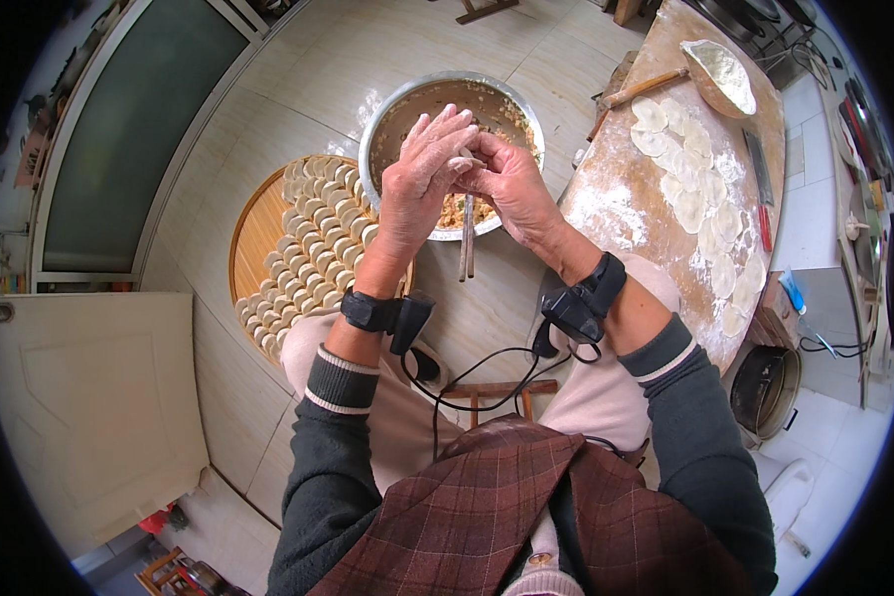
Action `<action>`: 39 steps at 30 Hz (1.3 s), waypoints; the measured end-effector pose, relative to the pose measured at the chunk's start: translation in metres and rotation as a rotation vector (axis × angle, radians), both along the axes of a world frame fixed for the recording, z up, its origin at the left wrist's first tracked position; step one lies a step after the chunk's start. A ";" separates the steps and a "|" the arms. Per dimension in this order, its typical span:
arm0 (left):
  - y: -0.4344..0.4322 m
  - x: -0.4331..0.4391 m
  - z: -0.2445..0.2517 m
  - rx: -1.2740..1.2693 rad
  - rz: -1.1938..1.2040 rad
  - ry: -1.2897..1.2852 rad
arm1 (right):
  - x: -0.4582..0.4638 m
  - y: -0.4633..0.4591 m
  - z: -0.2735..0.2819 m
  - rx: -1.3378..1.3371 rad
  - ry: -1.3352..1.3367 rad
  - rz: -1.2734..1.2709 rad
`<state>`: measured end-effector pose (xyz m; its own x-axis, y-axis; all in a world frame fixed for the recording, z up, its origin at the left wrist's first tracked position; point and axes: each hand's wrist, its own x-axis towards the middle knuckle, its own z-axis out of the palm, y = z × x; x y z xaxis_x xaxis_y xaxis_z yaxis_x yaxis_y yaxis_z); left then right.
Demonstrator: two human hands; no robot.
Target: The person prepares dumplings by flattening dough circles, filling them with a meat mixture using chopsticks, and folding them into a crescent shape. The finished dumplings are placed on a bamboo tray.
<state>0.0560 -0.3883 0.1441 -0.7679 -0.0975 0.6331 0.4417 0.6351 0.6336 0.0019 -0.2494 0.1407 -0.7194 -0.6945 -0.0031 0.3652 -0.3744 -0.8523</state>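
Both hands are raised over a large metal bowl [379, 112] of chopped filling [484, 211]. My left hand [428, 167], dusted with flour, and my right hand [508, 175] meet at the fingertips around a small piece of pale dough [468, 158], mostly covered by the fingers. A pair of chopsticks [467, 238] rests in the bowl, its ends sticking out over the near rim. Rows of folded dumplings [316, 242] lie on a round slatted tray [252, 242] at the left. Flat round dough wrappers [689, 179] overlap on a floured wooden board [670, 268] at the right.
On the board lie a rolling pin [647, 87], a container of flour [723, 78] and a cleaver [758, 170] with a red handle. The round tray sits by my left knee. Black cables [492, 354] hang between the wrist devices, above a wooden stool [499, 390].
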 end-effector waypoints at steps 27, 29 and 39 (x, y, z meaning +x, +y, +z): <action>0.042 -0.003 0.008 -0.101 0.048 -0.119 | 0.000 0.042 0.005 0.127 0.049 -0.191; 0.057 -0.007 0.011 -0.144 0.010 -0.150 | -0.003 0.064 0.011 0.210 0.110 -0.170; 0.178 -0.050 -0.063 0.211 -0.175 -0.569 | -0.029 0.273 0.007 0.639 0.186 -0.748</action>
<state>0.0061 -0.2100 0.0808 -0.9947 -0.0177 0.1015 0.0848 0.4197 0.9037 -0.0268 0.0238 0.1474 -0.9977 0.0299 -0.0605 0.0630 0.0947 -0.9935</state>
